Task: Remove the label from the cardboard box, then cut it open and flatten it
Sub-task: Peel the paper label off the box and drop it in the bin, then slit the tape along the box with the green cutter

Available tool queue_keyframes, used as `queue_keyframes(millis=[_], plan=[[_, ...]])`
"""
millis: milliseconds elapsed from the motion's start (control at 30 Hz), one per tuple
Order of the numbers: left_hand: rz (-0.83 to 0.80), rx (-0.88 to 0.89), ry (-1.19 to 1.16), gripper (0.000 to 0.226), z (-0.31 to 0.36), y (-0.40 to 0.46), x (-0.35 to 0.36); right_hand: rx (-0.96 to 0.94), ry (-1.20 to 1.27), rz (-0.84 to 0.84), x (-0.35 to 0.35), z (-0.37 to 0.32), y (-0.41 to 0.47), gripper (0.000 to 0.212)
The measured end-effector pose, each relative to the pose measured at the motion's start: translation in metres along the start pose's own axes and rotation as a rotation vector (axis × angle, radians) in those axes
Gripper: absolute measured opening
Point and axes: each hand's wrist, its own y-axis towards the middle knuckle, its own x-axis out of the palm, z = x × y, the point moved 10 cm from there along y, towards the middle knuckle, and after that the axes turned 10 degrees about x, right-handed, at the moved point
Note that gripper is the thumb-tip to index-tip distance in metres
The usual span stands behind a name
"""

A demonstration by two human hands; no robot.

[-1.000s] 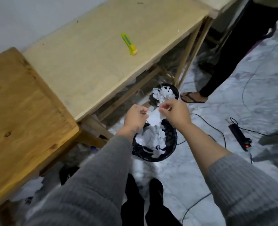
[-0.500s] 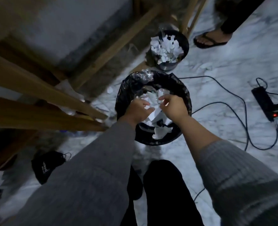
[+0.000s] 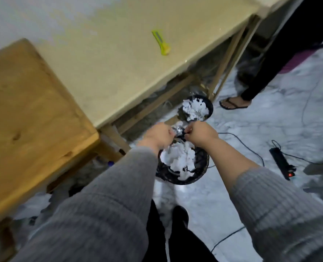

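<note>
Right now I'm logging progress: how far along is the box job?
Label scraps look done: white paper fills the near bin. In hand: the left hand and right hand are curled above it, contents unclear. Left: cutting and flattening; the yellow cutter lies untouched on the table, no box in view.

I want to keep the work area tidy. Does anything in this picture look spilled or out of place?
Yes. White paper scraps lie on the floor under the wooden table, outside the two bins. The near bin is heaped with paper. A power strip and its cables lie loose across the floor.
</note>
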Motion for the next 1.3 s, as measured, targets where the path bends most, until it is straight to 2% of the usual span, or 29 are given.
queue_keyframes(millis=[200,400,533,667,900,1300], plan=[[0.182,-0.025,0.057,0.019,0.027,-0.088,-0.124,-0.274,-0.171,0.032,-0.085,-0.118,-0.079,0.022],[0.4,-0.144,0.044,0.024,-0.022,-0.178,-0.204,-0.469,-0.215,0.136,-0.097,-0.234,-0.143,0.027],[0.516,-0.218,-0.006,0.022,-0.075,-0.245,-0.243,-0.591,-0.263,0.17,-0.078,-0.313,-0.184,0.027],[0.588,-0.28,0.037,0.02,-0.137,-0.308,-0.278,-0.676,-0.282,0.194,-0.049,-0.392,-0.223,0.026],[0.637,-0.349,0.059,0.022,-0.252,-0.403,-0.329,-0.705,-0.263,0.177,0.009,-0.507,-0.268,0.025],[0.681,-0.402,-0.082,0.014,-0.388,-0.453,-0.374,-0.698,-0.291,0.114,0.086,-0.622,-0.267,0.026]])
